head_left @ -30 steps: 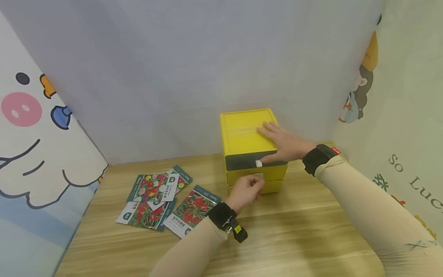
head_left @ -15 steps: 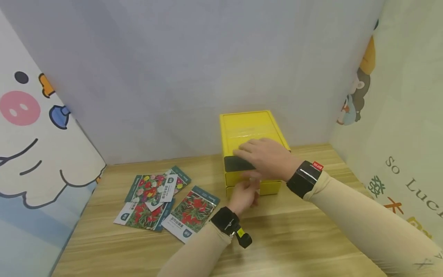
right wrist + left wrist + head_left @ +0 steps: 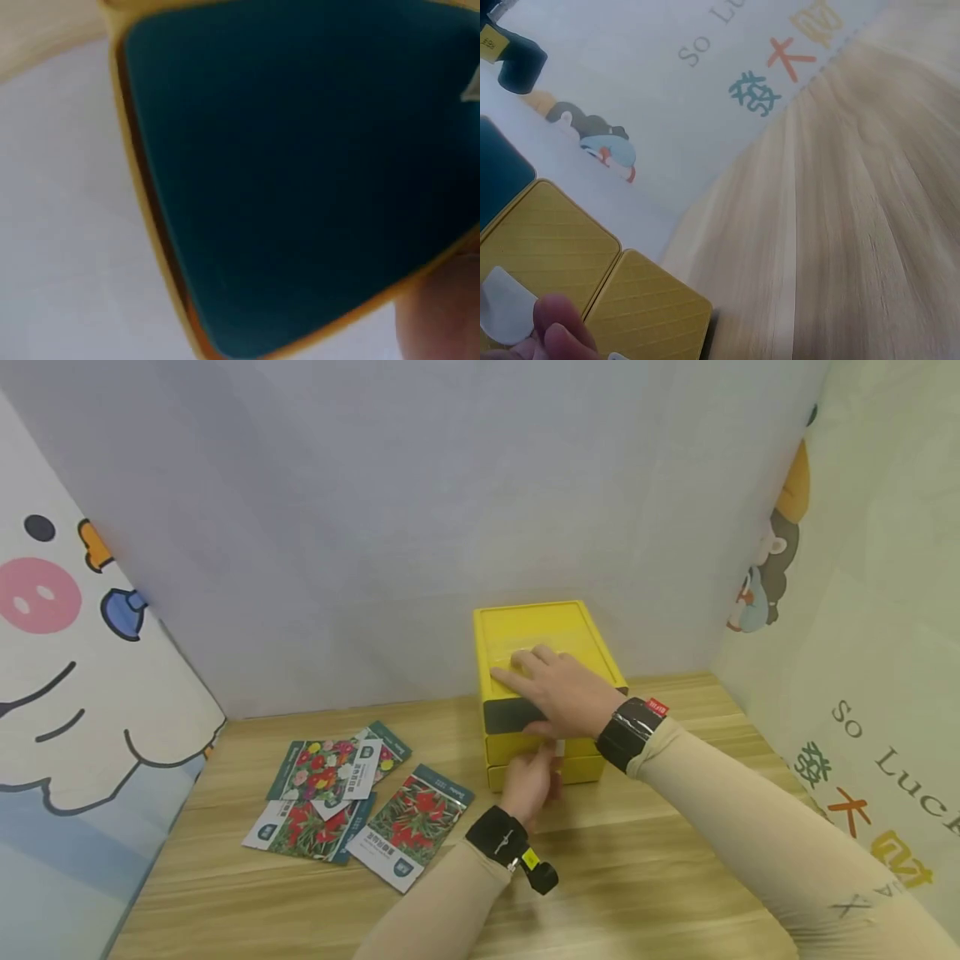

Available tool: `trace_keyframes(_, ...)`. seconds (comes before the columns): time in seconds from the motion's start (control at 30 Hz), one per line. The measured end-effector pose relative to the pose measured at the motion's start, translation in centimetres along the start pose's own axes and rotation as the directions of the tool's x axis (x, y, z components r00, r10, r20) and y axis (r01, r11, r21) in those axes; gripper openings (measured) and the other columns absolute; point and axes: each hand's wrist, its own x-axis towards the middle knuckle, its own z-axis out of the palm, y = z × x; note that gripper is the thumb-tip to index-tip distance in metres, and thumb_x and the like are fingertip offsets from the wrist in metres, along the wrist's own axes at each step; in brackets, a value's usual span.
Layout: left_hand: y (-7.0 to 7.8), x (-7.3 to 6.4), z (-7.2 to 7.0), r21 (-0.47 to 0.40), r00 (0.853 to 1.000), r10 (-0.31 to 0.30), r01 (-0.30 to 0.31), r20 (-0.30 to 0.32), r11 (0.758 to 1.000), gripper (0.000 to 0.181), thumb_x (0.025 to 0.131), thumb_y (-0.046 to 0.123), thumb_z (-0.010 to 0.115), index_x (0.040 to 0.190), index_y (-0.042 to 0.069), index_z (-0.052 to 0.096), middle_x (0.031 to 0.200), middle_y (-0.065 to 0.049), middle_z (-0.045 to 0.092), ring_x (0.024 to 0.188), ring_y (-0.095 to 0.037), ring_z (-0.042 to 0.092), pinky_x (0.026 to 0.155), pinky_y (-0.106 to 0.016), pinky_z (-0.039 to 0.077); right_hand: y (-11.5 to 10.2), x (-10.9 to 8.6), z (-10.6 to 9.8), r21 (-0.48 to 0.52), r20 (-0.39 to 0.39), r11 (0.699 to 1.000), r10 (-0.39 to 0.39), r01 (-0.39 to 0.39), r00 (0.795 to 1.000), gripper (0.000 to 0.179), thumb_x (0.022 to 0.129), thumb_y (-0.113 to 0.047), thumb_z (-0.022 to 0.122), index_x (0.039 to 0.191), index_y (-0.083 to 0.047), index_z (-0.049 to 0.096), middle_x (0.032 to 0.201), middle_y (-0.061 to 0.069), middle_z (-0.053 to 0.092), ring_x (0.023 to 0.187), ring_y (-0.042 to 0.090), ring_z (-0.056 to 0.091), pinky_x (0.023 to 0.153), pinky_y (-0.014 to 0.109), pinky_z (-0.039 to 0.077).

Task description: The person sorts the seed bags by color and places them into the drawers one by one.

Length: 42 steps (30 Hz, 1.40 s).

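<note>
A: Yellow drawer box (image 3: 534, 625), looks?
B: Top front (image 3: 513, 716) dark teal, lower fronts (image 3: 652, 311) yellow, crosshatched. Stands on table (image 3: 637, 868), between twelve and one o'clock.
A: Grip?
B: Left hand (image 3: 527, 785) pinches middle front's (image 3: 551, 232) white tab (image 3: 506, 304); right hand (image 3: 572, 695) released, fingers loose across the box.
A: Tally?
B: One box, three fronts, four flower packets (image 3: 411, 827) at its eight o'clock.

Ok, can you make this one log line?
left hand: at white tab | right hand: on yellow box top | flower packets: on table, left of box
</note>
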Motion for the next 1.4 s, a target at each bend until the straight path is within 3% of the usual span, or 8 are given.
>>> trace_keyframes(0.23,0.1,0.2,0.2,-0.044,1.000,-0.016,0.015,-0.013,0.999,0.057,0.097,0.043,0.050,0.103,-0.011,0.063,0.060,-0.002,0.053,0.050,-0.012,0.050,0.049,-0.026,0.043,0.1,-0.3,0.7,0.084,-0.046,0.996,0.022,-0.018,0.999,0.087,0.073,-0.036,0.084,0.146,-0.019,0.040,0.134,0.015,0.045,0.119,0.036,0.042,0.090,0.051,0.043)
trace_keyframes(0.67,0.1,0.1,0.0,-0.016,1.000,0.005,-0.005,0.002,1.000,0.058,0.097,0.045,0.050,0.102,-0.011,0.064,0.062,-0.004,0.055,0.049,-0.013,0.051,0.050,-0.026,0.043,0.0,-0.3,0.9,0.091,-0.037,0.995,0.035,-0.031,0.999,0.085,0.075,-0.036,0.083,0.147,-0.019,0.039,0.135,0.015,0.045,0.121,0.037,0.041,0.092,0.053,0.041)
trace_keyframes(1.4,0.3,-0.5,0.1,0.000,1.000,-0.027,0.027,0.006,1.000,0.045,0.095,0.035,0.050,0.101,-0.005,0.068,0.060,-0.002,0.055,0.047,-0.012,0.050,0.050,-0.026,0.040,0.3,-0.4,1.3,0.093,-0.049,0.995,0.040,-0.036,0.998,0.086,0.074,-0.036,0.083,0.146,-0.021,0.039,0.134,0.014,0.045,0.121,0.036,0.040,0.092,0.053,0.041)
